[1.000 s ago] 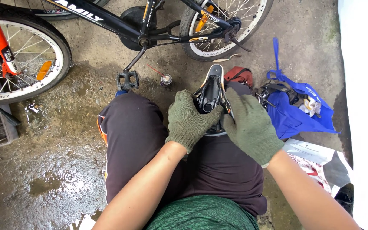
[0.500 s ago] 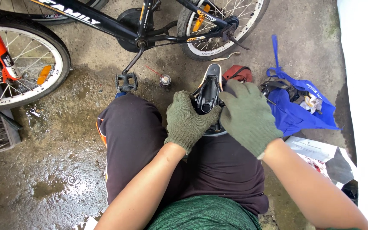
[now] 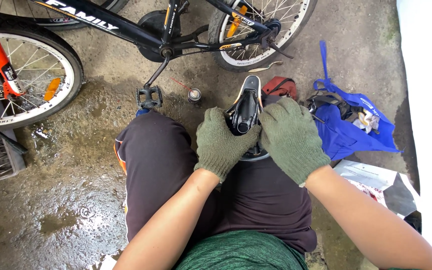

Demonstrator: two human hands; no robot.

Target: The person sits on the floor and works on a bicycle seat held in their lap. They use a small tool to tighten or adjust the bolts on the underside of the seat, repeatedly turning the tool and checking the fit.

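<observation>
While both gloved hands press on the upturned bicycle saddle (image 3: pixel 246 112) in the lap, the left hand (image 3: pixel 222 143) curls its fingers shut around its side; the right hand (image 3: pixel 292 136) lays its fingers together (flat) over it. Beyond the right fingertips, a blue bag (image 3: pixel 348 132) holds tools and rags.

Blue carrier bag (image 3: pixel 351 132): slumped open on the concrete at right, long handle stretched upward. Small spray can (image 3: pixel 194 95): stood upright near the pedal, cap dark. Printed white paper sheet (image 3: pixel 368 175): laid flat below the bag, red-marked at its lower edge.
</observation>
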